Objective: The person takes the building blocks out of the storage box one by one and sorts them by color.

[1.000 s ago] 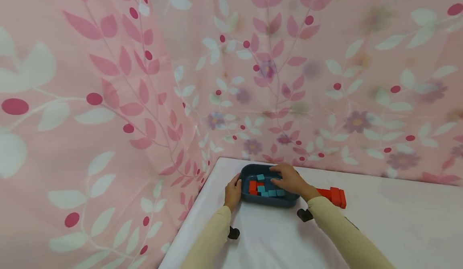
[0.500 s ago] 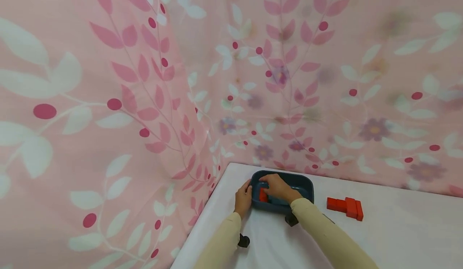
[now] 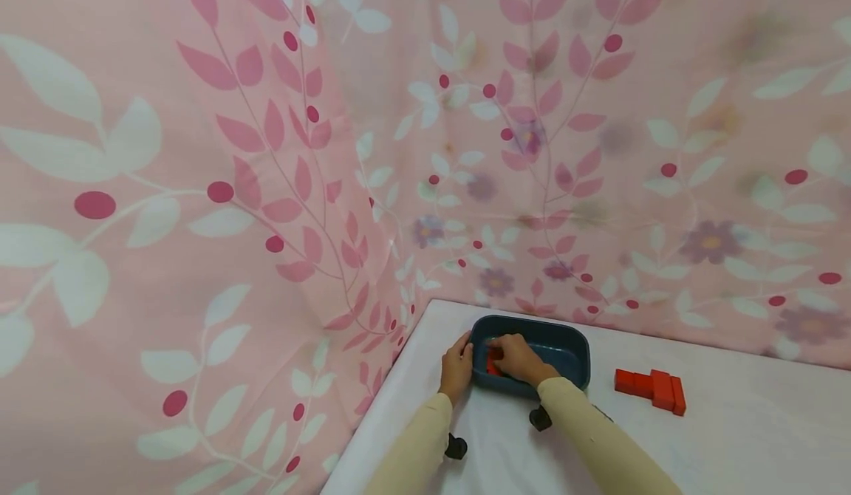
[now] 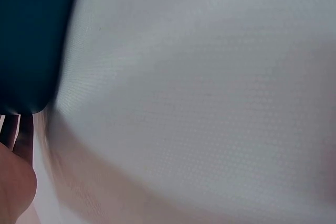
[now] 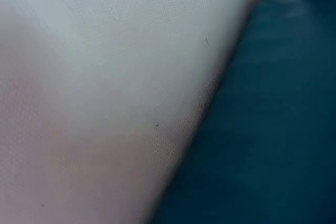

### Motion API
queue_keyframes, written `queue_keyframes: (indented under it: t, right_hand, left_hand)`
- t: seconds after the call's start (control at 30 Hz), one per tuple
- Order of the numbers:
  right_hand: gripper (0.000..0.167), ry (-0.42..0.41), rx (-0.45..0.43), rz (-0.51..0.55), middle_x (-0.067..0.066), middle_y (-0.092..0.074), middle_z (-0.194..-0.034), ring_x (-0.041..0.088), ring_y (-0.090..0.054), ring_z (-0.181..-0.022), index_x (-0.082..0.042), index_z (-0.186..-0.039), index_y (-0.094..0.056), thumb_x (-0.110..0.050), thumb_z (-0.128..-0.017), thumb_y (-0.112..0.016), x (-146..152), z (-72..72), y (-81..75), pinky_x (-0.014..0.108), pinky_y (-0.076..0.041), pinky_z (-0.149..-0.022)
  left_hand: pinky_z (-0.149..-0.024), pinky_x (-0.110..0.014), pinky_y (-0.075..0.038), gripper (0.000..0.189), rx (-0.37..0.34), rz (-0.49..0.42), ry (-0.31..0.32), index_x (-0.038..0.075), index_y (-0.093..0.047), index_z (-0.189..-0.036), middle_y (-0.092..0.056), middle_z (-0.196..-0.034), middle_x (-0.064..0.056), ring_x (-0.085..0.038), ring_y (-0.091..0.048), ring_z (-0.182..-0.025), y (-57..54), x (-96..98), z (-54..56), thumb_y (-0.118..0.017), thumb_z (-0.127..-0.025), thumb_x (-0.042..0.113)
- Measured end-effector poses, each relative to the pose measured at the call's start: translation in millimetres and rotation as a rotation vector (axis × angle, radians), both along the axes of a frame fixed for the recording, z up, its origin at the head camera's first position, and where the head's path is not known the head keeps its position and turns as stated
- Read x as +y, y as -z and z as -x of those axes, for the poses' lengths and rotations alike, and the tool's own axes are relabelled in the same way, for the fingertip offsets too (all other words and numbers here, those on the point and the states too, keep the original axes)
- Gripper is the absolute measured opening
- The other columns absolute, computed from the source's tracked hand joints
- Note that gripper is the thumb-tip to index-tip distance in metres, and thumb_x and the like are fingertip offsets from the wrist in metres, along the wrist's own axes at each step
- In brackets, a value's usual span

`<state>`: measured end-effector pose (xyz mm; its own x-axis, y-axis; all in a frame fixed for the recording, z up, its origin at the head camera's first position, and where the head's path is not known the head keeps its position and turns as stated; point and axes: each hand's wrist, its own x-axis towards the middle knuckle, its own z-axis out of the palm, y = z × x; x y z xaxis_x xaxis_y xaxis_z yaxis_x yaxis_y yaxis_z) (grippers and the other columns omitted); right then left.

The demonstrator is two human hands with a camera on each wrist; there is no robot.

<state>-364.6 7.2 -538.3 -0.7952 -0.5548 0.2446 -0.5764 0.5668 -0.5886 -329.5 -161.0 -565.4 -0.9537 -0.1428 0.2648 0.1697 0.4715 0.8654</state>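
Observation:
A dark blue rectangular bin [image 3: 507,385] stands on the white-covered table, near its back left corner. My left hand [image 3: 456,371] lies along the bin's left end with its fingers extended against the outer wall; in the left wrist view those fingers [image 4: 24,137] meet the bin wall [image 4: 31,35]. My right hand [image 3: 521,359] reaches down inside the bin at its left part, fingers curled, pinching a red block [image 3: 495,354]. More red shows just below the fingertips. The bin floor under the right hand is hidden. The bin's outer wall [image 5: 273,119] fills the right wrist view's right side.
Right of the bin, several red blocks [image 3: 653,388] lie together in a row on the table [image 3: 744,421]. Pink floral fabric [image 3: 598,185] hangs behind and to the left. Black wrist cameras sit under both forearms, the right one [image 3: 541,417] near the bin's front.
My right hand has moved from over the bin's right part, fingers spread, left and down onto the red blocks. My left hand stays at the bin's end. The view has shifted somewhat.

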Motion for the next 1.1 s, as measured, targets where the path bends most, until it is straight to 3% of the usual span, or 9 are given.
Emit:
queue_keyframes:
  t: [0.2, 0.4, 0.5, 0.6, 0.73, 0.87, 0.97, 1.1]
  right_hand:
    - [0.038, 0.020, -0.017, -0.011, 0.010, -0.071, -0.100, 0.020, -0.063, -0.085, 0.000, -0.112, -0.072, -0.007, -0.076, -0.081, 6.3, 10.1, 5.5, 0.039, -0.056, -0.076]
    - [0.039, 0.027, -0.064, -0.019, 0.012, -0.072, -0.096, 0.022, -0.064, -0.082, 0.004, -0.109, -0.072, -0.010, -0.074, -0.084, 10.5, 11.3, 0.7, 0.041, -0.056, -0.074]
    - [0.032, 0.017, -0.066, -0.048, 0.006, -0.072, -0.088, 0.016, -0.060, -0.073, 0.000, -0.103, -0.075, -0.010, -0.074, -0.085, 10.3, 11.6, -2.8, 0.037, -0.055, -0.069]
    - [0.025, -0.005, -0.063, -0.083, 0.004, -0.070, -0.082, 0.014, -0.055, -0.068, -0.002, -0.096, -0.076, -0.009, -0.073, -0.085, 8.2, 14.8, -6.5, 0.034, -0.053, -0.066]
    - [0.024, -0.049, -0.071, -0.150, 0.004, -0.071, -0.085, 0.013, -0.057, -0.071, -0.002, -0.097, -0.076, -0.006, -0.074, -0.083, 6.1, 19.5, -9.3, 0.034, -0.056, -0.069]
    - [0.026, -0.141, -0.052, -0.216, 0.001, -0.067, -0.080, 0.013, -0.053, -0.068, -0.003, -0.097, -0.075, 0.004, -0.073, -0.080, 8.2, 20.3, -13.7, 0.031, -0.053, -0.065]
    - [0.030, -0.183, -0.012, -0.203, 0.000, -0.065, -0.080, 0.013, -0.051, -0.067, -0.003, -0.100, -0.074, 0.004, -0.072, -0.081, 14.1, 20.4, -8.3, 0.029, -0.050, -0.062]
    - [0.035, -0.137, 0.038, -0.123, 0.002, -0.070, -0.088, 0.013, -0.056, -0.072, -0.002, -0.107, -0.074, -0.008, -0.074, -0.084, 18.3, 20.9, 8.6, 0.031, -0.053, -0.068]
  left_hand:
    - [-0.103, -0.047, -0.042, 0.037, 0.021, 0.022, -0.005, 0.001, -0.056, -0.137, -0.060, -0.132, -0.013, -0.028, -0.056, -0.123, -1.0, 0.4, 0.1, -0.050, -0.102, 0.011]
    - [-0.102, -0.047, -0.044, 0.035, 0.094, 0.057, -0.016, -0.001, -0.058, -0.133, -0.062, -0.129, -0.014, -0.029, -0.058, -0.119, 2.7, 1.2, -1.2, -0.052, -0.100, 0.008]
    - [-0.101, -0.045, -0.044, 0.035, 0.094, 0.056, -0.013, -0.001, -0.058, -0.133, -0.061, -0.130, -0.013, -0.028, -0.058, -0.120, 4.9, 1.4, 0.3, -0.052, -0.101, 0.009]
    - [-0.102, -0.044, -0.044, 0.036, 0.078, 0.052, -0.009, 0.000, -0.057, -0.135, -0.060, -0.131, -0.012, -0.026, -0.057, -0.121, 5.4, 0.7, 2.8, -0.052, -0.101, 0.011]
    - [-0.103, -0.043, -0.043, 0.037, 0.054, 0.026, -0.005, 0.001, -0.056, -0.136, -0.060, -0.132, -0.010, -0.025, -0.056, -0.122, 5.4, 0.5, 2.6, -0.051, -0.101, 0.011]
    - [-0.104, -0.043, -0.042, 0.036, 0.045, 0.030, -0.010, 0.003, -0.056, -0.136, -0.060, -0.132, -0.009, -0.025, -0.056, -0.122, 3.5, -0.1, 2.1, -0.051, -0.101, 0.011]
    - [-0.103, -0.043, -0.043, 0.037, 0.043, 0.031, -0.007, 0.003, -0.056, -0.136, -0.060, -0.132, -0.009, -0.025, -0.056, -0.122, 5.1, 0.1, 3.9, -0.052, -0.101, 0.013]
    - [-0.103, -0.044, -0.043, 0.037, 0.032, 0.012, -0.002, 0.002, -0.056, -0.137, -0.060, -0.133, -0.009, -0.025, -0.056, -0.123, 7.5, 1.1, 5.8, -0.051, -0.102, 0.013]
